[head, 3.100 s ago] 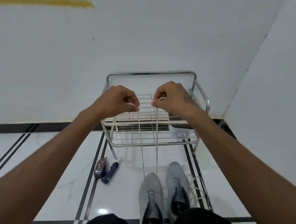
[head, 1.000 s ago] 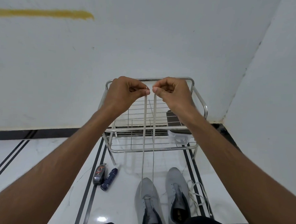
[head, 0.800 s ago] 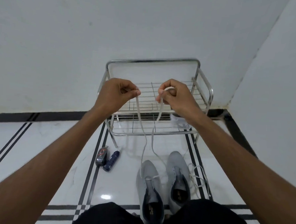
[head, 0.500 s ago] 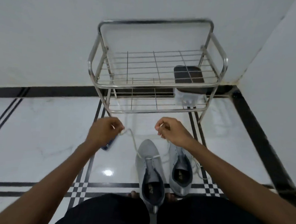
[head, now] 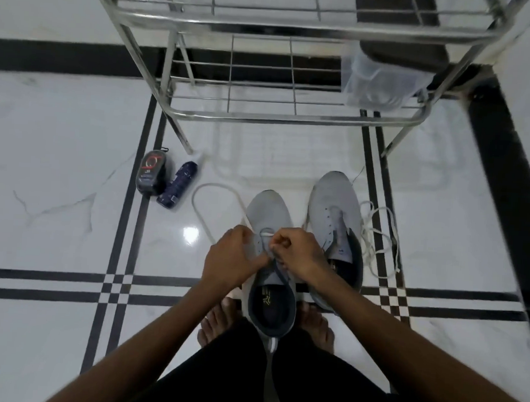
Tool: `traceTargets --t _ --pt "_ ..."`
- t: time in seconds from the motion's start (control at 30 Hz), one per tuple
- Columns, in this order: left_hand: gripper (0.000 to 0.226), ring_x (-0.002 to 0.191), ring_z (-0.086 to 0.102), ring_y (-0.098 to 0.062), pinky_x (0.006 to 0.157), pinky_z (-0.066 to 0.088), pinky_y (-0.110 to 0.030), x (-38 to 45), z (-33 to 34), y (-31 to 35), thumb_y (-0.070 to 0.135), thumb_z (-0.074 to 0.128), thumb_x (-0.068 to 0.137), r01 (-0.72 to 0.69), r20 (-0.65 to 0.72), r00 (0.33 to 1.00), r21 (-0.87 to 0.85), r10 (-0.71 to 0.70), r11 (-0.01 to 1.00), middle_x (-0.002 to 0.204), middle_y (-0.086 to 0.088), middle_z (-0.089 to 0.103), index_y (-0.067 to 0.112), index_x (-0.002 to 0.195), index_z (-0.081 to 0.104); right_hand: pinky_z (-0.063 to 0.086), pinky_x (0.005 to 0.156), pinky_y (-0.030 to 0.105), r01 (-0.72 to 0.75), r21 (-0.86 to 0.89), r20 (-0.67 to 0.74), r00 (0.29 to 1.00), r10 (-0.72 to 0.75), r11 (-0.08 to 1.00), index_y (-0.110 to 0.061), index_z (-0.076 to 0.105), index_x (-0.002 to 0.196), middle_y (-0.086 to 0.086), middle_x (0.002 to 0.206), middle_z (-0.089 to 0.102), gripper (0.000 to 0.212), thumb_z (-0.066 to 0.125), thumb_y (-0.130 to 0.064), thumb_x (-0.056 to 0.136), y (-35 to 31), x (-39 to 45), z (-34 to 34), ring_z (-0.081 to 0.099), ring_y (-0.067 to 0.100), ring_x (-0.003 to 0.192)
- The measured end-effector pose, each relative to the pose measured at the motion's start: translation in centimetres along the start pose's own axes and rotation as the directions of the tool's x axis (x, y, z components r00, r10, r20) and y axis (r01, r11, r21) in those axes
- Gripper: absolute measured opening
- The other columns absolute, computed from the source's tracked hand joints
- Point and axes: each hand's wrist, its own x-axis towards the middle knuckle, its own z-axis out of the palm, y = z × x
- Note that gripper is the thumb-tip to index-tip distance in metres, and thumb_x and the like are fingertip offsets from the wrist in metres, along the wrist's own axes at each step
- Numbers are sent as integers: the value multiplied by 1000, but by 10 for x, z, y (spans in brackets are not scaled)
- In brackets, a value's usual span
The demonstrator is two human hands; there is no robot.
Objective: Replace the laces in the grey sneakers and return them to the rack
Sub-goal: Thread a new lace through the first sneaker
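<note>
- The two sneakers, left one (head: 267,219) and right one (head: 334,201), are light grey with dark grey rims inside.
- The lace (head: 208,198) on the floor is white.
- The loose laces (head: 378,237) are white too.
- The floor (head: 60,159) is shiny white with black stripes and little checks.
- The rack (head: 297,25) is silver.
- The bottle (head: 180,181) is dark blue.
- The small case (head: 151,171) is black with red.
- The trousers (head: 278,386) are black.

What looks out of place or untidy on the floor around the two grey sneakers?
A loose white lace lies tangled on the tiles right of the right sneaker, whose eyelets look empty. Two small containers lie on their sides near the rack leg. Nothing looks spilled or damaged.
</note>
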Motion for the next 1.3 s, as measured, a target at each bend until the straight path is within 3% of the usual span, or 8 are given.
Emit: traceTargets --t 0.13,0.27,0.37,0.5,0.63,0.77,0.93,1.3 --pt "30 89 65 -12 83 53 -33 17 -12 -8 34 61 83 -65 105 992 -27 67 998 114 10 64 28 112 56 55 83 34 -14 -8 17 1000 14 1000 -21 77 92 -10 84 71 14 64 -22 95 6 3 5 67 13 85" --pt "51 99 64 -20 85 53 -39 14 -8 -9 54 51 80 -168 89 984 178 154 970 119 4 62 24 120 60 52 95 32 3 19 24 1000 -3 1000 -19 77 107 -5 108 74 24 56 -12 98 1 7 1 66 11 102" --pt "56 95 64 -20 80 53 -36 10 -1 -6 60 56 75 -152 43 988 204 146 967 113 5 63 26 120 63 56 86 29 64 44 -89 994 -60 997 -19 76 103 -7 95 73 20 63 -7 93 -6 6 3 67 10 91" --pt "49 95 67 -14 86 52 -32 19 -6 -8 45 57 74 -67 76 995 26 65 997 116 6 68 27 118 68 57 73 35 60 -86 -109 992 -69 995 -26 63 92 -16 77 62 18 65 -8 87 -11 5 8 65 12 81" --pt "42 92 65 -4 82 49 -24 17 -5 -13 37 62 80 -39 54 998 -106 45 994 117 12 68 31 121 68 57 70 42 64 -109 -76 994 -73 992 -26 51 88 -11 74 61 23 66 -9 83 -8 8 11 62 13 74" --pt "47 95 66 -4 87 54 -30 15 -4 -15 39 61 77 -54 64 996 -165 65 985 115 12 69 29 123 68 56 69 42 105 -79 -86 990 -111 991 -27 50 88 -12 73 63 26 67 -9 82 -4 9 13 63 11 73" --pt "42 96 66 -4 85 53 -26 17 -5 -17 34 67 83 -89 70 992 -169 102 982 115 12 69 29 124 68 56 73 46 68 80 -155 986 -55 994 -30 48 80 -8 75 65 31 70 -9 80 4 7 15 65 15 74" --pt "39 93 65 -1 76 44 -14 18 0 -13 36 65 82 -100 46 993 -126 106 987 113 15 69 33 121 69 58 71 43 48 189 -203 979 -9 981 -23 53 81 -6 75 68 24 71 -8 78 7 6 14 64 12 69"
